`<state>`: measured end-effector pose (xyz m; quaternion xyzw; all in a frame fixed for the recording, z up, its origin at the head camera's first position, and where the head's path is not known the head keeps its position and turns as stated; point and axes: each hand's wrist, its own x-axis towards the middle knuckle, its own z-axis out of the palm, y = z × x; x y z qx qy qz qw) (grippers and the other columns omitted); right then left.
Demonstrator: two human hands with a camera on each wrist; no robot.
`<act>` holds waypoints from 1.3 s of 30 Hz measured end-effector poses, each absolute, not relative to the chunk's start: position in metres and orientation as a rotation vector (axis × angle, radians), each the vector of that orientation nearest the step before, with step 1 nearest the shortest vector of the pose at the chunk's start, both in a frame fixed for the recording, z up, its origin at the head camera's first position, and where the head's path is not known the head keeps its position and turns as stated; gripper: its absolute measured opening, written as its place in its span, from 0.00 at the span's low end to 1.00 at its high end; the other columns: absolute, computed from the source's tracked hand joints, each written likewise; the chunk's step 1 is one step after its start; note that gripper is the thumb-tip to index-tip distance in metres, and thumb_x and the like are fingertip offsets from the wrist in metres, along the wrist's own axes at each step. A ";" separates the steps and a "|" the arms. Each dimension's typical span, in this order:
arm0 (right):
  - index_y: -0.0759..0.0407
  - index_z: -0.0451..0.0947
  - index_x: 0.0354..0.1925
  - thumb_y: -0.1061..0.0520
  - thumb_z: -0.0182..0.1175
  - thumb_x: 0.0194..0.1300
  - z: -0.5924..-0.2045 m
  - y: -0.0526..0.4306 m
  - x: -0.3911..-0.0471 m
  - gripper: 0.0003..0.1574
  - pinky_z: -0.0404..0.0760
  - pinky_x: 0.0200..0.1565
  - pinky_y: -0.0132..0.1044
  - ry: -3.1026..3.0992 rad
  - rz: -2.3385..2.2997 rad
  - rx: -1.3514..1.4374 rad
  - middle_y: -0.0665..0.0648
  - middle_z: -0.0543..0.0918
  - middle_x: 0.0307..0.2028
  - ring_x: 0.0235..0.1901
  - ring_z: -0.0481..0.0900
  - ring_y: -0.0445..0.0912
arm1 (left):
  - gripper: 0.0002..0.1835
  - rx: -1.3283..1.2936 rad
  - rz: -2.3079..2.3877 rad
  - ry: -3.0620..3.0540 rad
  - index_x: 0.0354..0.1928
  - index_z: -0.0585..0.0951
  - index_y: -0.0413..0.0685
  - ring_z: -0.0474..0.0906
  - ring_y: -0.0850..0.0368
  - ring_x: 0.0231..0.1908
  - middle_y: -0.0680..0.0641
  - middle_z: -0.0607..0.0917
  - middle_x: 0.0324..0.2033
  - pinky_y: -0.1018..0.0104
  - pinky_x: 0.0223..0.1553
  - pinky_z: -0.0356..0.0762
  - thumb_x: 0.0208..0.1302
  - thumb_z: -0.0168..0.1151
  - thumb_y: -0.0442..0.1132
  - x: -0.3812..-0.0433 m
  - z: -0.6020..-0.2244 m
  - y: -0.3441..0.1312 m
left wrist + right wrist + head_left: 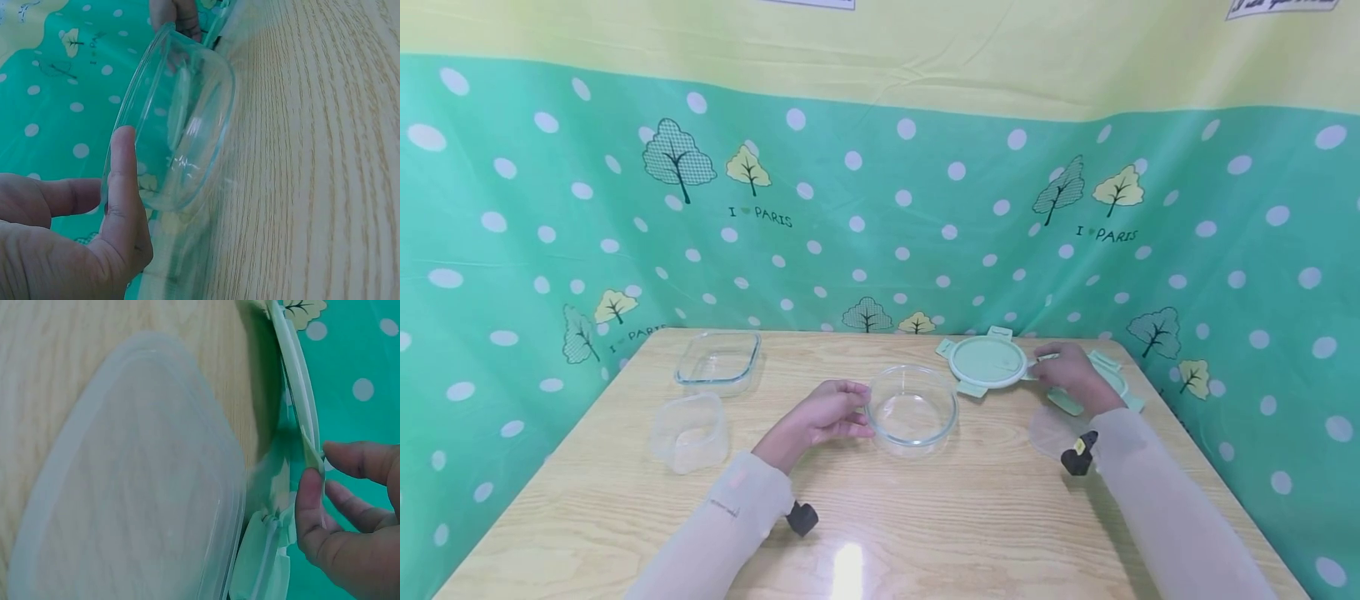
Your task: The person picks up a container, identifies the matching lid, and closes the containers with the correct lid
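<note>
A round clear glass container (913,442) sits near the middle of the wooden table. My left hand (831,415) holds it by its left side; in the left wrist view the thumb and a finger lie against the glass container (212,144). At the back right, my right hand (1070,371) pinches a side tab of a round pale green lid (988,362) between thumb and fingers. The right wrist view shows this lid (299,381) edge-on, raised off the table. Another green lid (1108,379) lies partly hidden behind the right hand.
A rectangular glass container (718,371) stands at the back left, with a frosted plastic container (691,433) in front of it. A translucent lid (1051,429) lies under the right wrist. A green dotted curtain (820,200) hangs behind the table.
</note>
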<state>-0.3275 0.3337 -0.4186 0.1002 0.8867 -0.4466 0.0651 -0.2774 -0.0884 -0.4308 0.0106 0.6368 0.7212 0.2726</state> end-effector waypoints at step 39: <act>0.65 0.69 0.52 0.64 0.43 0.81 -0.372 0.333 -0.314 0.09 0.81 0.48 0.29 1.747 -2.194 0.392 0.55 0.75 0.44 0.43 0.73 0.44 | 0.22 0.055 1.948 1.721 0.67 0.65 0.28 0.74 0.54 0.39 0.41 0.70 0.48 0.57 0.49 0.88 0.78 0.52 0.34 -0.277 -0.436 -0.091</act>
